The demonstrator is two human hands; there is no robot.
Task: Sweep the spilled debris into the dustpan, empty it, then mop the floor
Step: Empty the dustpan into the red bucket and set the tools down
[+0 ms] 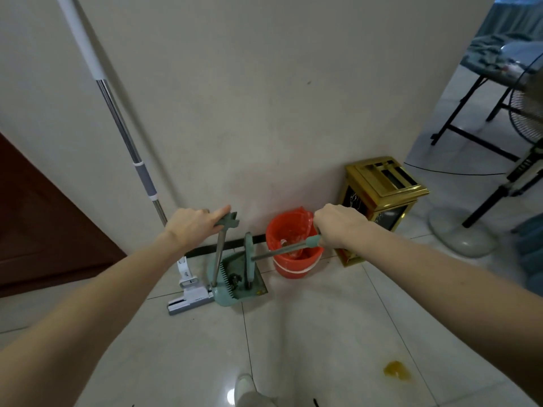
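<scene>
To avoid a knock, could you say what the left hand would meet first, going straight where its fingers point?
The left hand is touching the teal top of the dustpan handle; past that, it would likely meet the wall, though depth is unclear.

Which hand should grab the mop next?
Probably left. The left hand, holding the dustpan handle, is right beside the mop pole leaning on the wall; the right hand holds the broom on the far side.

Both bare arms reach forward, left grip (191, 227) curled with forefinger straight, right grip (338, 227) fisted, knuckles up.
</scene>
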